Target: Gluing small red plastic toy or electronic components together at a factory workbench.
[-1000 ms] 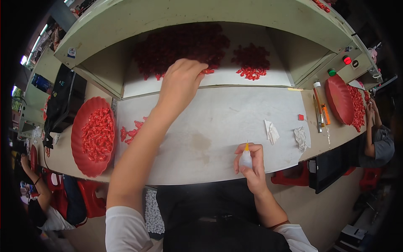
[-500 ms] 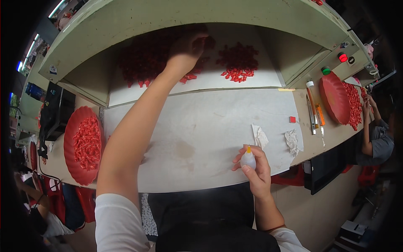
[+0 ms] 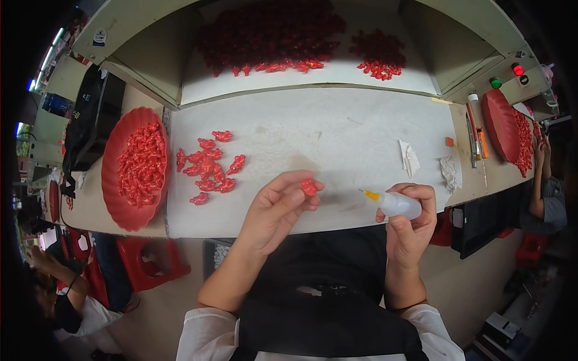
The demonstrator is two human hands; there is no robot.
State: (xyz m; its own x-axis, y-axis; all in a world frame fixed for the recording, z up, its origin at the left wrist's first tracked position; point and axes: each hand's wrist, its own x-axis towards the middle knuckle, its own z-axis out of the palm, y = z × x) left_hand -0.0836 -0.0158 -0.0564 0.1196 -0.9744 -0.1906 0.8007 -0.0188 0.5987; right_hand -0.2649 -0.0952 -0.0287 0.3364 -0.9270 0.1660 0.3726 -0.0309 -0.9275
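1. Through my head camera, I see the left hand (image 3: 278, 207) gripping one small glossy red piece (image 3: 308, 188) between thumb and fingertips, raised over the near part of the white sheet (image 3: 361, 135)
2. I see the right hand (image 3: 413, 224) closed around a translucent squeeze bottle (image 3: 402, 206), tilted so its yellow tip (image 3: 372, 195) and thin needle point left toward the red piece, with a gap between needle and piece
3. On the left part of the sheet I have a loose cluster of red pieces (image 3: 208, 170), some touching and a few lying apart
4. Just left of the sheet, a fluted red dish (image 3: 109, 180) stands on the counter (image 3: 466, 182), heaped with more such pieces
5. Beyond the sheet, inside a pale green booth (image 3: 141, 21), I make out a large dark red pile (image 3: 271, 36) at the left and a smaller pile (image 3: 379, 55) at the right
6. To the right I see a folded tissue (image 3: 409, 158), a crumpled tissue (image 3: 448, 173) and a small orange-red block (image 3: 449, 142) on the sheet, with an orange tool (image 3: 483, 143) and a second red dish (image 3: 500, 127) farther right
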